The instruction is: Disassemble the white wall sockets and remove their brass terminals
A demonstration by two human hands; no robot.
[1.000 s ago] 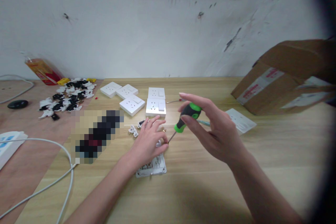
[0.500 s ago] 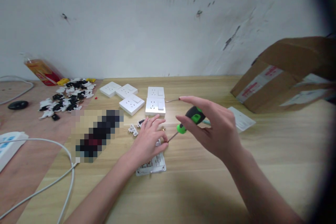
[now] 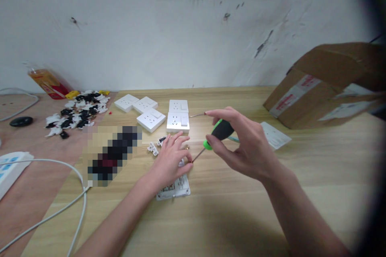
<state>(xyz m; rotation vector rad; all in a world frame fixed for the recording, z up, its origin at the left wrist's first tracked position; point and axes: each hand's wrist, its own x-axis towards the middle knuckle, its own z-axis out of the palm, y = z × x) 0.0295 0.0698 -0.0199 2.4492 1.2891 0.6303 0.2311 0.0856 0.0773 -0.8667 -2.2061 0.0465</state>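
Green-and-black plastic-handled screwdriver (image 3: 219,132) was pinched between thumb and fingers of the right hand (image 3: 244,144), its steel shaft (image 3: 199,154) slanting down-left, tip (image 3: 193,161) just beside the spread left hand (image 3: 170,160) over a white socket plate (image 3: 173,189).

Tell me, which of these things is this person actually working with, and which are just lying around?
Being worked with:
the right hand, holding a green-and-black screwdriver
the left hand, resting on a white wall socket plate

Lying about:
white socket panels
a cardboard box
a heap of black and white plastic pieces
a power strip
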